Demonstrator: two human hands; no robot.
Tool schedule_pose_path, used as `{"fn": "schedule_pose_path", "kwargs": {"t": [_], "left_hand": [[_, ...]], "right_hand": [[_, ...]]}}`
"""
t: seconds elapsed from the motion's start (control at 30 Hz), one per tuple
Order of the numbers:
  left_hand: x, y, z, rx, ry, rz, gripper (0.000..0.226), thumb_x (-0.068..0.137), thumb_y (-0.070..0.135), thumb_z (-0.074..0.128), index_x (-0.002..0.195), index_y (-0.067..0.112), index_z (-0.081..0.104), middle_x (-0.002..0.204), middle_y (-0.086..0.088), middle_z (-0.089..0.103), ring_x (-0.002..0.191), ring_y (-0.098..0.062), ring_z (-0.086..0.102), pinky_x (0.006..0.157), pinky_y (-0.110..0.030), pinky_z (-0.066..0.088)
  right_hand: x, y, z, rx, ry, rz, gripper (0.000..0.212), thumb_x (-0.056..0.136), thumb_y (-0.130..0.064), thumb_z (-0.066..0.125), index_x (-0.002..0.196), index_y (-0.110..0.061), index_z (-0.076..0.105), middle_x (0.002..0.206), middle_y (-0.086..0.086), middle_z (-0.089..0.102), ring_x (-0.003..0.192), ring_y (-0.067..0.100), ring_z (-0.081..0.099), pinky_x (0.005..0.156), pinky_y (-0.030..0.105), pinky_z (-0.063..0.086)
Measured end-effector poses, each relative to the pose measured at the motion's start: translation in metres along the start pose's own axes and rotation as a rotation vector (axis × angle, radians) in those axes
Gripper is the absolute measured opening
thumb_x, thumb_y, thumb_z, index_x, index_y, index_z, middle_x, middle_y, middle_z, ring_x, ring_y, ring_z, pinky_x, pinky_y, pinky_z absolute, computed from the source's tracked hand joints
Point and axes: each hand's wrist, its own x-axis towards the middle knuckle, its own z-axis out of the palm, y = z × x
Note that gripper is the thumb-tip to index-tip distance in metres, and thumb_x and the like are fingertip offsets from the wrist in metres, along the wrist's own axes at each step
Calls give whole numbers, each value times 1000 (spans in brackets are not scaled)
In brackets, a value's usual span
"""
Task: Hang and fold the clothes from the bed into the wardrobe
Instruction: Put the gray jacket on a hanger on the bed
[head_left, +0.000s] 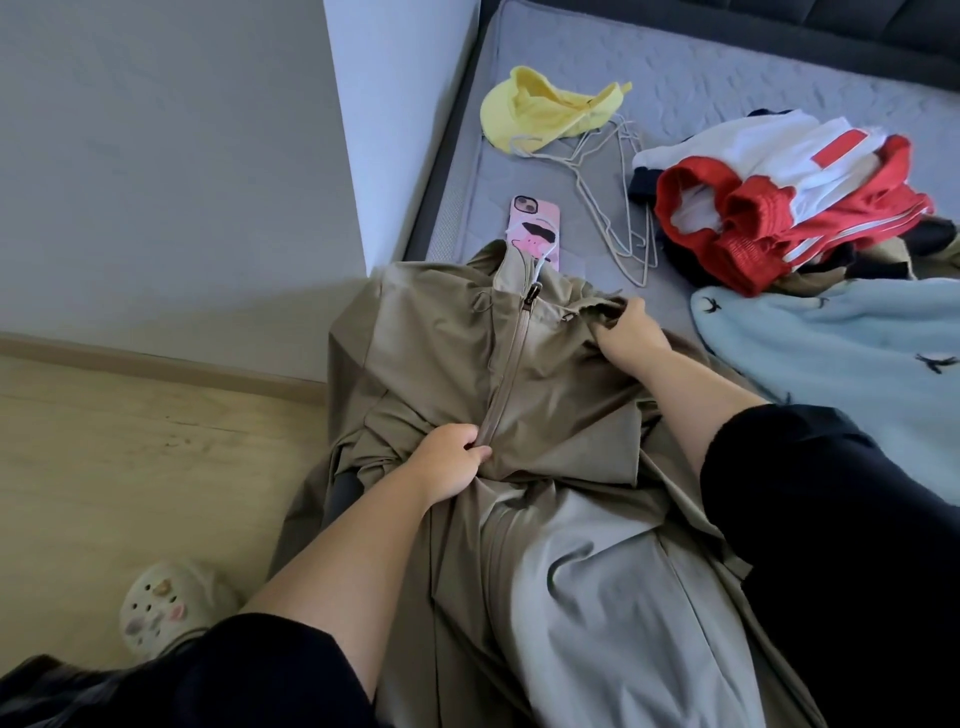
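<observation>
On the bed (727, 78) lies the khaki jacket (441, 338), hem spilling over the edge. The left grip (457, 457) pinches its zip (511, 374) midway; the right grip (628, 332) clutches cloth beside its collar (514, 270). A hard tug could jam the zip, or drag off the phone (535, 228) seemingly tucked under that collar.

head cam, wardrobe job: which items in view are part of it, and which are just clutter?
Job:
- jacket, with left hand pinching its zip and right hand gripping its fabric
- hangers
- red-white pile
- blue fleece
- yellow cap, likely

Lying about:
- phone on the mattress
- clog on the floor
</observation>
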Motion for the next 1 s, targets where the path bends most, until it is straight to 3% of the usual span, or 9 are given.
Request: {"fn": "schedule_pose_path", "kwargs": {"t": [0.07,0.17,0.27,0.37,0.43,0.53,0.7,0.83,1.0], "left_hand": [[-1,0,0,-28,-12,-7,25,95,18,54,70,14,53,77,3,58,80,-15,51,63,-24,34],[-5,2,-1,-68,-32,-21,15,96,18,52,102,9,64,107,-2,64,99,-16,54,81,-22,36],[-14,9,-5,-37,-32,-33,21,96,19,50,111,7,59,117,-7,61,103,-18,53,84,-25,37],[-30,20,-20,19,-40,5,22,91,25,56,108,12,58,117,-4,61,102,-18,55,83,-27,40],[-47,30,-42,-3,50,70,12,87,33,60,92,23,54,104,3,63,89,-13,54,76,-27,40],[-80,47,-90,14,451,206,17,88,36,58,78,24,50,82,7,58,78,-16,54,69,-30,40],[-145,70,-186,240,1014,356,23,91,23,57,106,6,59,106,-14,58,103,-34,52,88,-39,37],[-203,91,-253,455,976,325,38,96,34,51,120,5,53,118,-16,59,111,-36,50,92,-43,38],[-287,116,-330,436,988,263,25,94,35,54,81,14,48,79,-4,56,81,-30,52,63,-34,32]], "right_hand": [[-4,-4,1,41,-20,-55,46,92,-33,56,125,-5,44,113,13,62,110,32,56,88,33,41],[-20,-8,2,26,-20,-150,7,87,-18,56,84,-11,56,71,0,56,81,26,56,62,27,37],[-45,-19,-3,19,102,-192,20,80,-13,57,62,-19,51,62,0,51,76,29,55,66,29,38],[-75,-39,-15,-3,225,-260,16,77,-11,56,79,-22,67,81,8,65,89,34,58,87,38,45],[-96,-52,-23,21,311,-343,33,74,-7,55,96,-23,73,93,9,71,93,33,59,93,38,44],[-126,-70,-35,12,419,-452,29,69,-4,55,91,-15,71,86,13,68,87,35,56,87,36,41],[-184,-117,-57,92,517,-553,19,68,-4,56,84,-11,65,71,3,45,70,24,35,71,30,24],[-239,-177,-82,225,563,-677,13,68,-5,52,73,-18,54,72,5,51,73,29,45,64,31,29],[-297,-256,-117,304,635,-801,23,75,-8,52,91,-16,67,86,9,59,80,31,54,65,32,38]]}}
